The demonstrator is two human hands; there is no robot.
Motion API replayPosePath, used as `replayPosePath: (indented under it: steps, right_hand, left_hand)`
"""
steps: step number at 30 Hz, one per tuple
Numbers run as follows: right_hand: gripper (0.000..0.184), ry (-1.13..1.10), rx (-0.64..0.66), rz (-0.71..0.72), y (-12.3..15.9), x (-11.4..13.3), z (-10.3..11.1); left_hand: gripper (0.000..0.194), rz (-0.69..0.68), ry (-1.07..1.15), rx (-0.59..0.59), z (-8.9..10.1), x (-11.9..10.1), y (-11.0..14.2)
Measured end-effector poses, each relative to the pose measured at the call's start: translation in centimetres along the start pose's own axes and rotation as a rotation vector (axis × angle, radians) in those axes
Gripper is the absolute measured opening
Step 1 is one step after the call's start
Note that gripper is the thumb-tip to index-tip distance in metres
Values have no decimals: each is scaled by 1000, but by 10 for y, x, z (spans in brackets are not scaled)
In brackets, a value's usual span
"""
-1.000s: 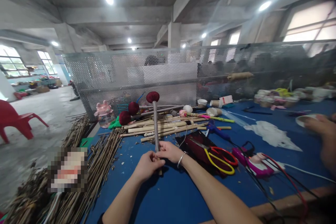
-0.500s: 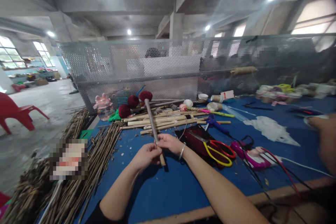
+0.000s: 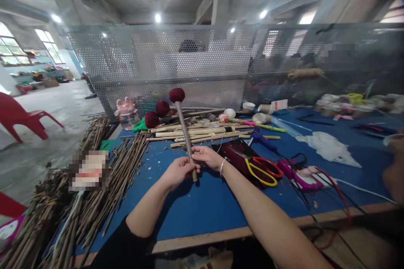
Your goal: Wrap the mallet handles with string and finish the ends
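Note:
Both my hands hold one stick with a dark red velvet ball on top (image 3: pixel 182 121), nearly upright above the blue table (image 3: pixel 202 210). My left hand (image 3: pixel 178 172) is closed round its lower end. My right hand (image 3: pixel 206 157), with a bracelet on the wrist, pinches the shaft just above. Two more red-headed sticks (image 3: pixel 157 114) lie behind, beside a row of pale bamboo sticks (image 3: pixel 202 134).
Scissors with red and yellow handles (image 3: pixel 261 168) lie on a dark red case right of my hands. A pink tool with cables (image 3: pixel 303 176), white cloth (image 3: pixel 325 149), a heap of thin twigs (image 3: pixel 94 193) at the left and a perforated metal screen (image 3: pixel 221 67) behind. Another person's hand (image 3: pixel 393 168) shows at far right.
The view has tipped down and pulled back from the table. The stick has tilted a little, its head leaning left, with both hands still on it.

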State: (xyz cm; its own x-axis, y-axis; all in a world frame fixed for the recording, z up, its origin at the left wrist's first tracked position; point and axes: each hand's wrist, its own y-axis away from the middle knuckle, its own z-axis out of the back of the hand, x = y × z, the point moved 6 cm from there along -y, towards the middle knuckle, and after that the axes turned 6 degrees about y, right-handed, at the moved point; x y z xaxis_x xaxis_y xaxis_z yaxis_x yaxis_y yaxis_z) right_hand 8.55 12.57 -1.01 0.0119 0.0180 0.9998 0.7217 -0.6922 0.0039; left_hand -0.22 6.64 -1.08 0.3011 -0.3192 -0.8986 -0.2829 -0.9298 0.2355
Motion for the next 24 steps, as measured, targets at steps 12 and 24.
replayPosePath:
  steps: [12,24]
  right_hand:
    - [29,363,-292,86,0,13,16]
    - [17,493,-1373,679,147,126,-1]
  left_hand:
    - [24,-55,247,-297,14,-6,-1]
    - [39,-302,-78,-399,42,-21,-7]
